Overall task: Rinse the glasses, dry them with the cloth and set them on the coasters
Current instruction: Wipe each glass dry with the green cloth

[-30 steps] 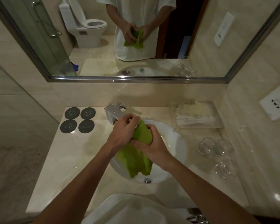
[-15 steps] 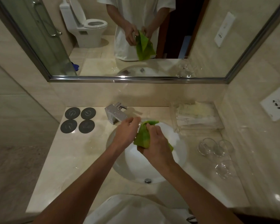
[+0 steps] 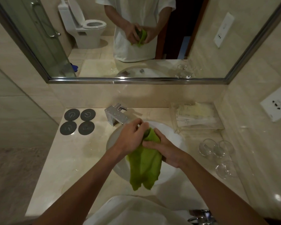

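Note:
Both hands are over the white sink [image 3: 172, 135], gripping a green cloth [image 3: 144, 166]. My left hand [image 3: 131, 138] pinches the cloth's bunched top. My right hand [image 3: 165, 150] wraps around it from the right. The cloth's loose end hangs down into the basin. Whether a glass is inside the bunched part I cannot tell. Three clear glasses [image 3: 207, 146] [image 3: 226, 147] [image 3: 225, 171] stand on the counter right of the sink. Several dark round coasters [image 3: 79, 121] lie in a square at the back left, with nothing on them.
A chrome faucet [image 3: 116, 116] stands just behind my left hand. A clear tray [image 3: 196, 117] of packets sits at the back right. The mirror [image 3: 136, 80] runs along the wall above. A wall socket [image 3: 276, 106] is on the right wall.
Half a second ago the cloth was gathered up short between my hands. It now hangs long into the basin, and my hands have closed tighter together around its top.

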Demonstrator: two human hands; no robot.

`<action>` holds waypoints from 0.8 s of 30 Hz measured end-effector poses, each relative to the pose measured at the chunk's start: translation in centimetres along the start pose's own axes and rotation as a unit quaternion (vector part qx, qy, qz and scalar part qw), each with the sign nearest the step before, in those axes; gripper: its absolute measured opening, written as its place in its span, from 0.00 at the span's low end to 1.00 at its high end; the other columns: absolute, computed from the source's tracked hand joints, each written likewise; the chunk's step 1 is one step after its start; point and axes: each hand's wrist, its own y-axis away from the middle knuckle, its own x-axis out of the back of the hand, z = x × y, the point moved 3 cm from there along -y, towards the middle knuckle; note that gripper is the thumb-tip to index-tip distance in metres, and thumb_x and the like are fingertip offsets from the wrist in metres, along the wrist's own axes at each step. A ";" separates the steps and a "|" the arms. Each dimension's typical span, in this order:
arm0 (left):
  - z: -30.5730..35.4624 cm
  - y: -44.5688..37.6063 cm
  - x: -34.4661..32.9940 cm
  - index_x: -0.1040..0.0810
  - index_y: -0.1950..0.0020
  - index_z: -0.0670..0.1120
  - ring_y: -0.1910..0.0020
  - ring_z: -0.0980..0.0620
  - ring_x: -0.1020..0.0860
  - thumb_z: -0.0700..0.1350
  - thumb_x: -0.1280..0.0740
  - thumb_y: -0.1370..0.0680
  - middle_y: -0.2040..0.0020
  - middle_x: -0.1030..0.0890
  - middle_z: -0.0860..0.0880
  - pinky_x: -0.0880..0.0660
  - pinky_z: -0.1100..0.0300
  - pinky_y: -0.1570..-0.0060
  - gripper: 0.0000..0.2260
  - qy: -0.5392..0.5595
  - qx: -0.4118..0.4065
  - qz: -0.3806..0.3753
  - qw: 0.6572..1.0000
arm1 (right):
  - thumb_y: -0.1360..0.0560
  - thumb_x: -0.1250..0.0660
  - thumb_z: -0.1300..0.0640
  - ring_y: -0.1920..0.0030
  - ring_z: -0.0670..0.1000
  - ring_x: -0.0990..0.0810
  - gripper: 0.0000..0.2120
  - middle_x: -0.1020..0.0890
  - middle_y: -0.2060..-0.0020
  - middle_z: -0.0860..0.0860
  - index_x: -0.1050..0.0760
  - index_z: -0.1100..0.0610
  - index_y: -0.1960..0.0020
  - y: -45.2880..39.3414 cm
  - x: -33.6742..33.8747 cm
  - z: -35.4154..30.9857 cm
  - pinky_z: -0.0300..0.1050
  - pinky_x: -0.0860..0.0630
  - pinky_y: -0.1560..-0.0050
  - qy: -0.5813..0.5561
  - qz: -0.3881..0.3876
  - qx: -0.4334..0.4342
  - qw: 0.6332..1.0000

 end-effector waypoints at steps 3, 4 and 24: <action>-0.2 -0.3 0.3 0.27 0.61 0.43 0.60 0.42 0.22 0.58 0.43 0.25 0.65 0.23 0.44 0.25 0.42 0.55 0.19 0.001 0.022 0.023 0.999 | 0.37 0.17 0.49 0.52 0.50 0.15 0.32 0.16 0.52 0.51 0.30 0.55 0.41 -0.2 -0.8 0.1 0.57 0.18 0.46 0.124 0.111 0.063 0.984; -0.4 -0.4 0.4 0.27 0.60 0.42 0.59 0.41 0.21 0.59 0.44 0.26 0.64 0.22 0.43 0.25 0.41 0.55 0.21 -0.003 0.033 0.032 0.999 | 0.39 0.17 0.48 0.54 0.48 0.16 0.32 0.17 0.53 0.49 0.32 0.52 0.43 -0.2 -1.1 0.0 0.54 0.17 0.50 0.176 0.141 0.086 0.970; -1.7 0.9 -0.8 0.24 0.55 0.44 0.58 0.41 0.21 0.56 0.44 0.23 0.59 0.20 0.42 0.23 0.42 0.52 0.17 0.139 0.155 0.176 0.962 | 0.21 0.37 0.60 0.53 0.52 0.21 0.35 0.21 0.48 0.53 0.52 0.48 0.21 0.4 -3.8 2.1 0.47 0.24 0.55 0.372 0.323 0.194 0.848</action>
